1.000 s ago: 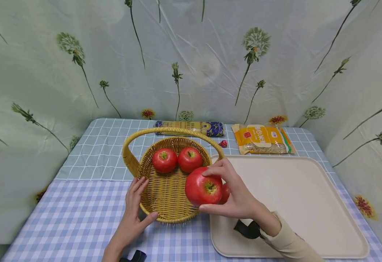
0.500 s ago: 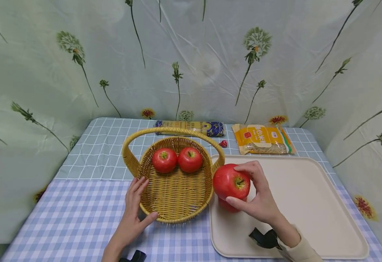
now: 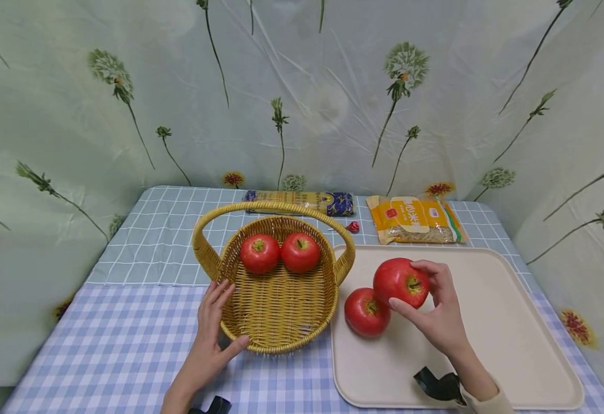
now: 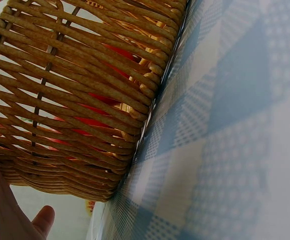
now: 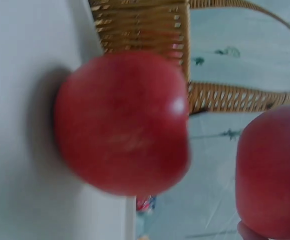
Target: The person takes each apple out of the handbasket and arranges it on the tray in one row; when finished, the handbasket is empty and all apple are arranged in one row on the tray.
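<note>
My right hand [image 3: 438, 310] grips a red apple [image 3: 401, 282] between thumb and fingers, above the beige tray [image 3: 488, 345]. A second red apple [image 3: 366, 313] sits on the tray's left part; in the right wrist view this tray apple [image 5: 122, 122] is large and near, with the held apple [image 5: 274, 170] at the right edge. Two more apples [image 3: 260, 253] lie at the back of the woven basket [image 3: 276, 310]. With its fingers fairly straight and spread, my left hand [image 3: 211, 333] rests on the basket's left and front rim. The left wrist view shows the basket's woven wall [image 4: 75, 100] close up.
Behind the basket lies a yellow-and-blue packet [image 3: 302, 201]. An orange packet [image 3: 415, 219] is behind the tray, and a small red wrapped item [image 3: 353, 227] lies between them. The basket's tall handle [image 3: 276, 205] arches up. A checked cloth [image 3: 126, 339] covers the table.
My right hand has carried its apple from over the basket's right side to the right, above the tray. The tray apple now shows fully. My left hand and the basket stay put.
</note>
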### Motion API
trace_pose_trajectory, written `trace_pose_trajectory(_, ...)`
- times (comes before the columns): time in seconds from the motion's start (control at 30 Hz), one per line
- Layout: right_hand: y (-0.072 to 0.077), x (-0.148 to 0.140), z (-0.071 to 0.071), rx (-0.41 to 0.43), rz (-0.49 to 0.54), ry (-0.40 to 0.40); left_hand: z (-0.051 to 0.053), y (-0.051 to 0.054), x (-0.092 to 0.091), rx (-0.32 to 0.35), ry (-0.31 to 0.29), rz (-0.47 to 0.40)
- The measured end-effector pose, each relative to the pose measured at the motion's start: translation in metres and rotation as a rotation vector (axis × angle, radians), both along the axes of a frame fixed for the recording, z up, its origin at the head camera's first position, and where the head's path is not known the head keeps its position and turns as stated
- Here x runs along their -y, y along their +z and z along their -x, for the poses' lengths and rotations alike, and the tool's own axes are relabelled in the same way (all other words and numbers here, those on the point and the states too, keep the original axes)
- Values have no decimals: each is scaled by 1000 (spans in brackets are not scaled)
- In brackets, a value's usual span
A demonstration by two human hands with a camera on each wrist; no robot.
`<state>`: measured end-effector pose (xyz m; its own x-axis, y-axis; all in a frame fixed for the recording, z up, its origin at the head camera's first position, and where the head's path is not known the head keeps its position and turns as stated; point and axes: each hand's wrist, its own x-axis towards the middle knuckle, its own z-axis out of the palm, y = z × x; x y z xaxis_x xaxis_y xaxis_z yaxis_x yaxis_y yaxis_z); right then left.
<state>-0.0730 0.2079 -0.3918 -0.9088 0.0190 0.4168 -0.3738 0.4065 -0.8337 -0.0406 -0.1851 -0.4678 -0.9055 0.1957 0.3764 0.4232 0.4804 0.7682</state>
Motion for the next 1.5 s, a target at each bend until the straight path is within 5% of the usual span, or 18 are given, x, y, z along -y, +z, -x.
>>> trace_pose_trajectory(0.33, -16, -16, -1, 157, -108, -167, 0, -1, 0, 2, -6, -7)
trace_pose_trajectory(0.57, -48, -34, 4, 155, -170, -208, 0, -1, 0, 3, -8, -12)
trace_pose_trajectory(0.83, -36, -26, -3, 275, -175, -232, 0, 0, 0, 3, -9, -12)
trace_pose_trajectory(1.07, -39, -27, -4, 357, -194, -222, 1, 0, 0, -2, -10, -12)
trace_pose_trajectory(1.5, -48, -31, -7, 377, -214, -235, 0, -1, 0, -3, -11, -17)
